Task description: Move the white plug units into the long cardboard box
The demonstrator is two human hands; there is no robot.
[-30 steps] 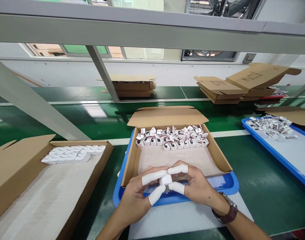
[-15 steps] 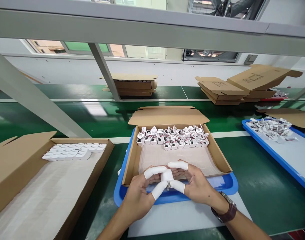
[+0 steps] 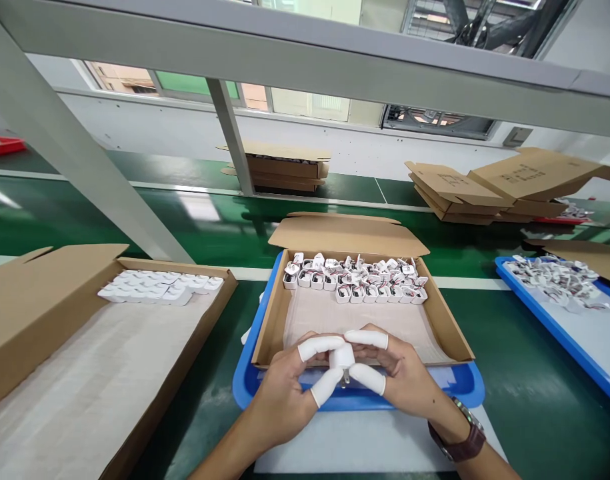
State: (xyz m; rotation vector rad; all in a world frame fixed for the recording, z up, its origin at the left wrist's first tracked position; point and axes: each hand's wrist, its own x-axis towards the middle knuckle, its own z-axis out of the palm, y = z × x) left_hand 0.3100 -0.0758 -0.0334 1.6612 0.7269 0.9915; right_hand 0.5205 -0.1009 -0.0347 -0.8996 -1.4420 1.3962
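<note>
A small white plug-in charger case (image 3: 341, 357) with metal prongs at its lower end is pinched between my two hands. My left hand (image 3: 288, 387) grips its left side with thumb and forefinger. On the opposite side, the thumb and forefinger of my right hand (image 3: 407, 373) are closed around it. White finger cots cover both thumbs and forefingers. Just beyond my hands, an open cardboard box (image 3: 459, 340) contains rows of white charger cases (image 3: 369, 293) with wires and parts showing inside. A blue tray (image 3: 242, 393) supports that box.
To the left, another open cardboard box (image 3: 219, 293) has closed-looking white cases (image 3: 149, 290) along its far end. A blue tray (image 3: 539, 317) of loose white parts (image 3: 555, 277) lies at right. Slanting grey frame bars (image 3: 109, 160) cross in front. More cartons (image 3: 285, 170) stand farther back.
My view has tilted slightly, so the scene sits a little farther right. Both hands keep hold of the charger case, with the right thumb shifted slightly relative to it.
</note>
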